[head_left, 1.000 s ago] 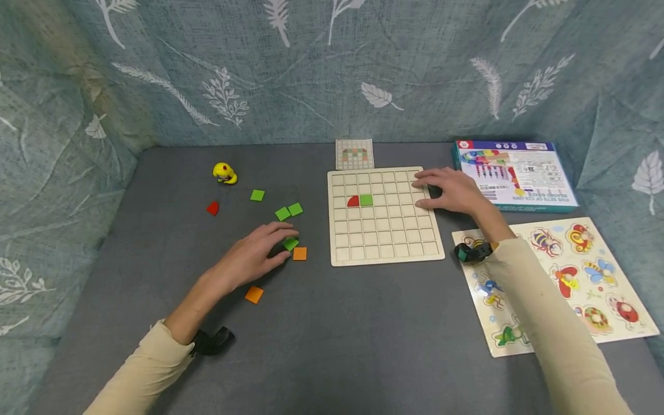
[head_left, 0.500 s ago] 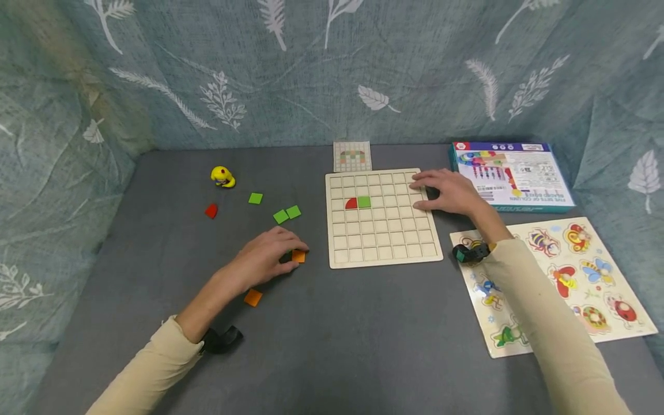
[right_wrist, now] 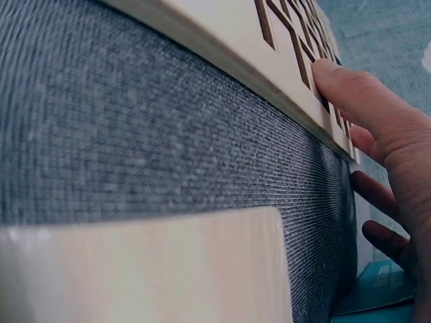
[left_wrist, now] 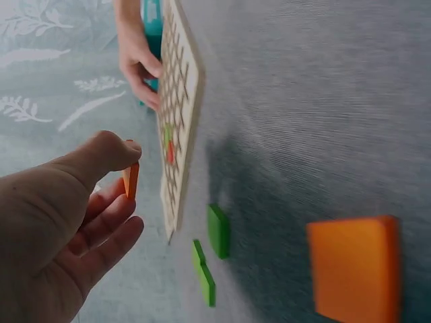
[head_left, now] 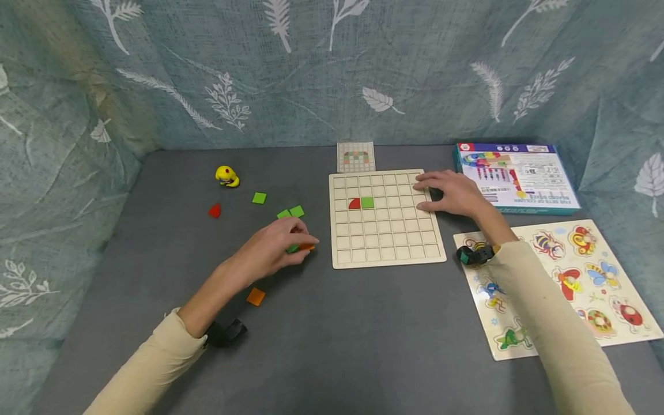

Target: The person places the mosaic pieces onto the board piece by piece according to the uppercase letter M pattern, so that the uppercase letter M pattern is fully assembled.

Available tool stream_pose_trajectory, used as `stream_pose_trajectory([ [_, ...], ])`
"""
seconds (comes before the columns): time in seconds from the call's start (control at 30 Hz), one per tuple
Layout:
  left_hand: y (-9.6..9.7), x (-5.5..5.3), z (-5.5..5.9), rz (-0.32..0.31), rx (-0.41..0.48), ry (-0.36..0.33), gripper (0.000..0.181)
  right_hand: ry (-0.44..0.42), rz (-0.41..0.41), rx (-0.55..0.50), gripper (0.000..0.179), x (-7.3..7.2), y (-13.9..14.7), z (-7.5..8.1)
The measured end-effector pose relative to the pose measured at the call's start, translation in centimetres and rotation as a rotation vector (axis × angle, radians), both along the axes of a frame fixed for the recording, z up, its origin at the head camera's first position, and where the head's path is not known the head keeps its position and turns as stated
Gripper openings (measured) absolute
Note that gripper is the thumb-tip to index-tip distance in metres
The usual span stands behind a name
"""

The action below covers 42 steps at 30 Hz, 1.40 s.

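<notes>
An orange square tile (left_wrist: 131, 179) is pinched between thumb and fingers of my left hand (head_left: 271, 246), lifted off the table left of the wooden grid board (head_left: 388, 257). Beneath that hand lies a green square tile (left_wrist: 217, 231), partly hidden in the head view. My right hand (head_left: 452, 193) rests its fingertips on the board's right edge, holding nothing. On the board, a red quarter-round tile (head_left: 355, 204) sits in a cell beside a green tile (head_left: 367, 202). A small pattern card (head_left: 355, 157) lies against the board's far edge.
Loose green tiles (head_left: 259, 198), a red tile (head_left: 215, 210) and another orange tile (head_left: 256, 297) lie around my left hand. A yellow toy (head_left: 227, 176) stands farther back. At right are a boxed set (head_left: 519, 178) and an insect puzzle board (head_left: 570, 282), under my right forearm.
My left hand has moved slightly right, from over the green tile to the orange tile beside it, and has picked that orange tile up. My right hand stays at the board.
</notes>
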<state>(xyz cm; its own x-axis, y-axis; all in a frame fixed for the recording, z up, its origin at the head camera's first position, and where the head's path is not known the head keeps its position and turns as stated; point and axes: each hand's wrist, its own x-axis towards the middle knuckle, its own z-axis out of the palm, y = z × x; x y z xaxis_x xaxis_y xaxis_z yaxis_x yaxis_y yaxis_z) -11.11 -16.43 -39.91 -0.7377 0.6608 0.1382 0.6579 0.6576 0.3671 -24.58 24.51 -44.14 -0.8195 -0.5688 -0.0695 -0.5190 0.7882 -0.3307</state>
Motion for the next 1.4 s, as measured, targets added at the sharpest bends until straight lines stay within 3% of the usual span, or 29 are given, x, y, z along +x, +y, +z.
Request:
stream_pose_trajectory([
  [0.2, 2.2, -1.8, 0.6, -0.026, -0.004, 0.008, 0.019, -0.012, 0.012, -0.009, 0.052, -0.1, -0.1, 0.0],
  [0.4, 6.5, -5.6, 1.2, -0.072, 0.012, -0.004, 0.021, -0.008, 0.001, 0.008, 0.052, 0.1, 0.0, 0.2],
  [0.57, 10.8, -8.8, 0.3, -0.148, -0.047, 0.006, 0.021, -0.002, -0.003, 0.011, 0.052, 0.0, 0.2, 0.2],
  [0.7, 12.8, -10.4, -0.7, -0.175, -0.104, 0.021, 0.018, -0.004, -0.001, 0.004, 0.050, -0.1, 0.0, -0.1],
  [1.1, 14.2, -12.3, -1.3, -0.180, -0.145, -0.023, 0.021, 0.014, -0.009, 0.005, 0.051, 0.1, 0.1, 0.4],
  [1.27, 14.2, -12.7, -1.5, -0.162, -0.169, -0.060, 0.023, 0.014, 0.006, 0.000, 0.051, 0.1, 0.0, 0.2],
  [1.4, 14.0, -12.8, -1.6, -0.162, -0.134, -0.102, 0.026, 0.013, 0.012, 0.006, 0.051, 0.0, 0.0, 0.1],
])
